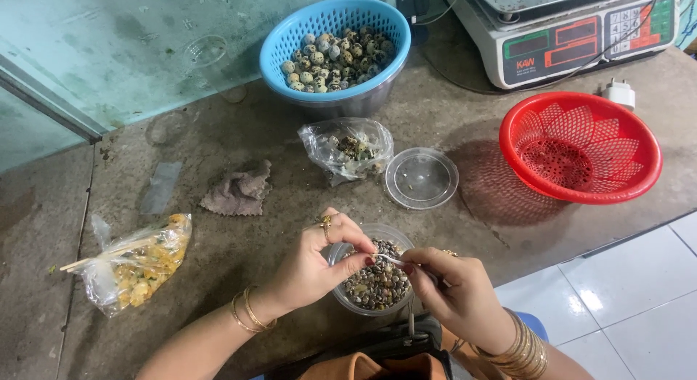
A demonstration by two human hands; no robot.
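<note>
A clear plastic cup (347, 299) full of small dark speckled snails stands near the table's front edge. My left hand (314, 267) pinches one small snail above the cup, a ring on one finger and gold bangles on the wrist. My right hand (459, 293) holds a thin pale pick (390, 260) with its tip at that snail. Both hands hover over the cup's rim, fingertips almost touching.
A blue basket (290, 42) of speckled eggs sits in a metal bowl at the back. A clear bag of shells (347, 150), a round clear lid (421, 178), an empty red basket (581, 146), a scale (573, 31), a grey rag (238, 191) and a bag of food scraps (134, 264) surround it.
</note>
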